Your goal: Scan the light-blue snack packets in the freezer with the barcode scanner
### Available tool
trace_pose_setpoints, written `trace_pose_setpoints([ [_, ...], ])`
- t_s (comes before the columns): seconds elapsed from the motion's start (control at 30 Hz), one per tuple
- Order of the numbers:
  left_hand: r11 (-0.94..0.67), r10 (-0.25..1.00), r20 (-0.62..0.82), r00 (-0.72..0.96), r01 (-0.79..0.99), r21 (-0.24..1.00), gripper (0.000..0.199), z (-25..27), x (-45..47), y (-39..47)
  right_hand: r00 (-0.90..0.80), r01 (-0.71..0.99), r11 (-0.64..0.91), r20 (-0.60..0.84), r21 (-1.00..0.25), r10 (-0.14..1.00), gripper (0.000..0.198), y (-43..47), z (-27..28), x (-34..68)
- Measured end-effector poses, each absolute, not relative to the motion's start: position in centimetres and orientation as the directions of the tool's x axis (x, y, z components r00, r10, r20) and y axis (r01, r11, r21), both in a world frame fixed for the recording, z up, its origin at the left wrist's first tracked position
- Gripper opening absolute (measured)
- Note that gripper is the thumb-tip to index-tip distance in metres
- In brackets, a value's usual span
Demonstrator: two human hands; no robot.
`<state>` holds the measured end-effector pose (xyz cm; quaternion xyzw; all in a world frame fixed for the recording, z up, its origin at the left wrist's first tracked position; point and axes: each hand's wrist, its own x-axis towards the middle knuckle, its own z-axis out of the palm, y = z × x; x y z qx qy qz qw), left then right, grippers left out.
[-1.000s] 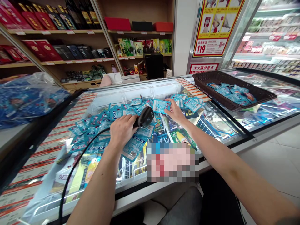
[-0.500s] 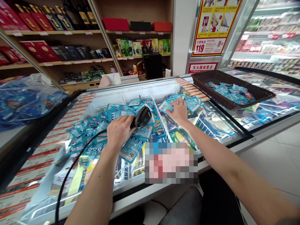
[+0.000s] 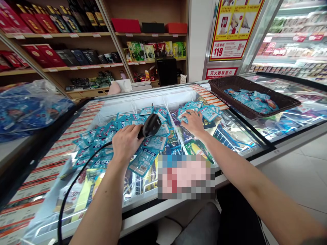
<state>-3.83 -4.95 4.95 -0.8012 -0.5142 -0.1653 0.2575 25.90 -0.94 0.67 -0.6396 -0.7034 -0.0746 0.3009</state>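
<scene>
My left hand (image 3: 127,141) is closed round the handle of a black barcode scanner (image 3: 152,126), whose head points right over the freezer. A black cable runs from it down to the lower left. Under and around the scanner lies a wide heap of flat blue packets (image 3: 95,134). One blue packet (image 3: 143,162) in front shows a printed barcode. On a smaller pile of blue packets (image 3: 211,112), right of the wire divider (image 3: 178,136), rests my right hand (image 3: 194,123). Its thumb and fingers are apart, touching a packet; the fingertips are partly hidden.
A brown woven basket (image 3: 255,98) with more blue packets stands on the freezer's glass at the right. Blue packs in clear plastic (image 3: 28,112) lie at the left. Price labels (image 3: 33,183) line the freezer's left side. A blurred-out patch (image 3: 186,177) covers the front edge.
My left hand and the scanner have shifted slightly left. The right hand's fingers have moved a little, and the packet by them lies slightly farther right.
</scene>
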Motion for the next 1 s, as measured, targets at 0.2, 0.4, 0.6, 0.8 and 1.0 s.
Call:
trace_pose_setpoints([
  [0.2, -0.329, 0.751, 0.529, 0.394, 0.919, -0.217, 0.031, 5.2, -4.0, -5.1, 0.038, 0.947, 0.137, 0.525, -0.291, 0.850, 0.025, -0.8, 0.7, 26.4],
  [0.4, -0.277, 0.767, 0.556, 0.320, 0.947, -0.163, 0.033, 5.2, -4.3, -5.1, 0.028, 0.955, 0.144, 0.559, -0.261, 0.829, 0.029, -1.2, 1.0, 26.6],
  [0.6, -0.272, 0.767, 0.567, 0.300, 0.953, -0.136, 0.031, 5.0, -4.4, -4.9, -0.258, 0.862, 0.442, 0.537, -0.248, 0.804, 0.036, -2.2, 1.9, 24.7],
  [0.8, -0.289, 0.771, 0.557, 0.309, 0.949, -0.127, 0.033, 5.1, -4.3, -5.0, -0.376, 0.836, 0.489, 0.390, -0.250, 0.841, 0.057, -2.2, 1.5, 22.4],
  [1.0, -0.286, 0.767, 0.556, 0.322, 0.946, -0.154, 0.034, 5.1, -4.3, -5.1, -0.386, 0.852, 0.471, 0.331, -0.230, 0.861, 0.070, -1.9, 0.8, 21.9],
])
